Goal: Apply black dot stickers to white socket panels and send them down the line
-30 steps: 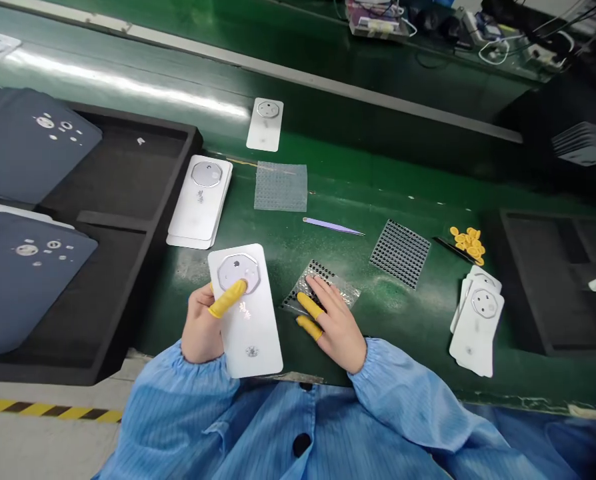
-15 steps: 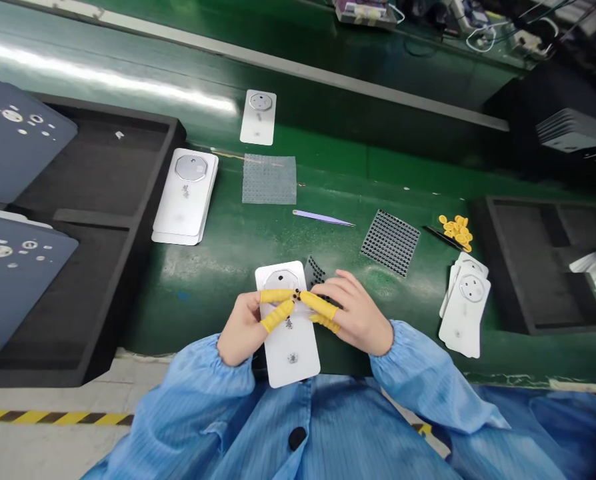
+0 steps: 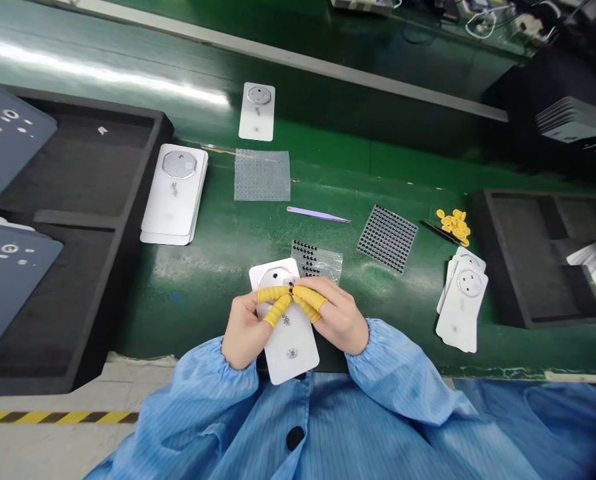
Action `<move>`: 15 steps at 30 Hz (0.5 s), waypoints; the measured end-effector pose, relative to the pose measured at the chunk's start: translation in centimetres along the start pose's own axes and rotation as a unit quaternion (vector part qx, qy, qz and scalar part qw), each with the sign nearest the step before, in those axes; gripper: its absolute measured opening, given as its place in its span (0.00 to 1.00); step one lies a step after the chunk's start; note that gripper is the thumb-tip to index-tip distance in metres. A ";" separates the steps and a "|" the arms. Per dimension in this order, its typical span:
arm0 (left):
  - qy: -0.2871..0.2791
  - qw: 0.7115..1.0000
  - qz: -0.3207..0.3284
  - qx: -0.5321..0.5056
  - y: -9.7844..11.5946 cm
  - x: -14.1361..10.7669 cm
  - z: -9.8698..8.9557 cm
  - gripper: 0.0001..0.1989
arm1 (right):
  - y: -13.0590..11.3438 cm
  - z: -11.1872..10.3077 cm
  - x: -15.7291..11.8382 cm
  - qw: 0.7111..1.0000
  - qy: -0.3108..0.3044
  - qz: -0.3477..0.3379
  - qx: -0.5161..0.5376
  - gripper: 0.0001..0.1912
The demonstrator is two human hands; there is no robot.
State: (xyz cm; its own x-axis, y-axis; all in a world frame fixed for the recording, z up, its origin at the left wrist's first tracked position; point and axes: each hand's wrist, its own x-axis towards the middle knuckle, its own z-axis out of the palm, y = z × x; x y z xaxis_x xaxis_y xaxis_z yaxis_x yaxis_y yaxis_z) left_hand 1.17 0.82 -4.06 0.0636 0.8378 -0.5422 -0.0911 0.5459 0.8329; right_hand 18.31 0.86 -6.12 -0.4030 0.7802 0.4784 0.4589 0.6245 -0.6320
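Presently, our left hand (image 3: 243,328) and right hand (image 3: 342,321) meet fingertip to fingertip above the upper part of a white panel (image 3: 292,363), with small black dots (image 3: 291,288) at the junction. Thumb and forefinger of each hand stand close together; we cannot tell which pair clamps the dots. The panel lies tilted beneath both hands at the near side of the green bench (image 3: 193,300); its support is hidden.

For good control, we judge it best to apply light, even pressure through the yellow finger cots (image 3: 278,311), wrists steady.

Mind the edges: the panel's lower end seems to reach past the bench edge, so we advise no downward load there. A dotted sheet (image 3: 332,263) lies just beside its upper right corner. Sideways room extends left toward the white stack (image 3: 165,210) and right toward the fanned panels (image 3: 461,317).
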 end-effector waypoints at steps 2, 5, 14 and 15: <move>0.009 0.999 0.024 0.028 -0.1 0.1 0.0 0.12 | 0.1 0.3 -0.2 1.000 0.008 0.013 0.010 0.17; 0.027 0.993 0.079 0.078 -0.5 0.2 -0.1 0.09 | 0.0 0.9 -0.4 0.998 0.029 0.048 0.033 0.16; 0.029 0.972 0.175 0.154 -0.9 1.0 -0.7 0.08 | -0.1 2.4 -0.4 0.983 0.084 0.135 0.090 0.10; 0.029 0.970 0.183 0.161 -0.8 1.1 -0.7 0.09 | -0.1 2.4 -0.5 0.984 0.091 0.129 0.087 0.11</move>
State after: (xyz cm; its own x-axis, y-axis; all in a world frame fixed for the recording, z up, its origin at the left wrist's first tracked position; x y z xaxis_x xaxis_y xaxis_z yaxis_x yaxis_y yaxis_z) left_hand 0.62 1.25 -5.41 0.0293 0.9789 -0.2024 0.2176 0.1914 0.9571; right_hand 16.54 0.35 -7.72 -0.1354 0.9153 0.3793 0.3795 0.4016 -0.8335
